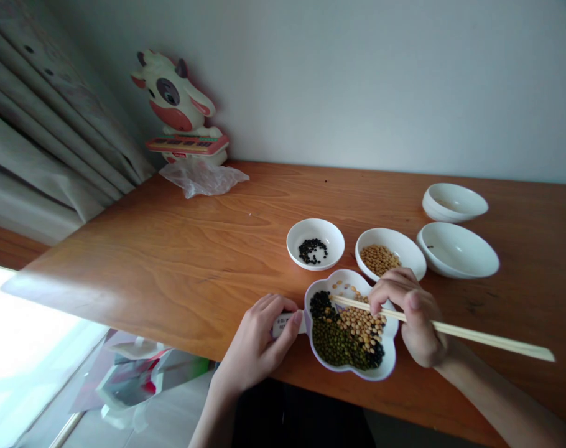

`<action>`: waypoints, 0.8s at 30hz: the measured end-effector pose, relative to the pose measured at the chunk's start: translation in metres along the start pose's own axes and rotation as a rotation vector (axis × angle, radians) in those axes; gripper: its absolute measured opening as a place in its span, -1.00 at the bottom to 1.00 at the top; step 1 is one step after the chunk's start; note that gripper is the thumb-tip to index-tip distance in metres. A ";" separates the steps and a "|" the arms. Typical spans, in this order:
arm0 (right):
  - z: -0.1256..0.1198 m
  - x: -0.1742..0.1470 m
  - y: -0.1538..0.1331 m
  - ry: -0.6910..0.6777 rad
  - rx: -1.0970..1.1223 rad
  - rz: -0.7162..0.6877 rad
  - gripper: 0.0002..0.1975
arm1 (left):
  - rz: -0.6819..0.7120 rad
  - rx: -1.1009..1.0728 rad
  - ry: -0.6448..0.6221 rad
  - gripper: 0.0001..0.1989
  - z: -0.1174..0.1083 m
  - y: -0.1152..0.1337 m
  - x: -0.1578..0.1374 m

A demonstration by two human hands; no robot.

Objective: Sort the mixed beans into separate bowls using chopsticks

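Note:
My left hand (264,339) is closed around the short handle of a white, scalloped dish (391,354) near the table's front edge. Green beans (334,345), black beans (321,303) and yellow soybeans (362,323) lie mixed inside it. In my right hand (411,314) is a pair of light wooden chopsticks (488,337), with the tips down among the beans at the dish's upper left. Whether the tips pinch a bean is too small to tell. Just behind the dish stand a white bowl (295,249) with black beans and another white bowl (411,252) with soybeans.
Two more white bowls stand at the right, the nearer bowl (469,249) with a dark speck inside and the farther bowl (472,202). A toy cow with a keyboard (185,118) and a clear plastic bag (203,179) are at the back left. Bags (147,379) sit below the table's edge.

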State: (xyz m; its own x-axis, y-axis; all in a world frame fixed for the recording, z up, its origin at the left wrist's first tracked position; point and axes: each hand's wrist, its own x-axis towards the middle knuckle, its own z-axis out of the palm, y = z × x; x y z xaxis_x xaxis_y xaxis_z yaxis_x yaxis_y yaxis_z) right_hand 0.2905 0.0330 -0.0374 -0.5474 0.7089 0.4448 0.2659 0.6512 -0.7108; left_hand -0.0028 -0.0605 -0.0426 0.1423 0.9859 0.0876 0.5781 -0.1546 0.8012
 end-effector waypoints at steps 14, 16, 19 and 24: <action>0.002 0.001 0.000 -0.019 0.015 -0.016 -0.34 | -0.008 -0.012 -0.011 -0.76 0.000 -0.001 -0.001; 0.000 0.001 0.000 -0.020 0.017 -0.016 -0.34 | -0.010 -0.012 -0.012 -0.76 0.000 -0.001 -0.001; -0.005 0.000 0.002 -0.030 0.024 -0.014 -0.31 | -0.011 -0.007 -0.011 -0.76 0.001 -0.002 -0.001; -0.011 -0.004 0.008 -0.058 0.056 -0.019 -0.31 | -0.007 -0.014 -0.017 -0.76 0.000 -0.001 0.000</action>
State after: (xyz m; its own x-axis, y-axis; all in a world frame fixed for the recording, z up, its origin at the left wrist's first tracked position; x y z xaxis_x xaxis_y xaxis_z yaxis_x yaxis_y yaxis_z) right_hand 0.3038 0.0388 -0.0389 -0.5971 0.6787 0.4275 0.2112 0.6472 -0.7325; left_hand -0.0037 -0.0602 -0.0437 0.1520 0.9857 0.0721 0.5682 -0.1469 0.8097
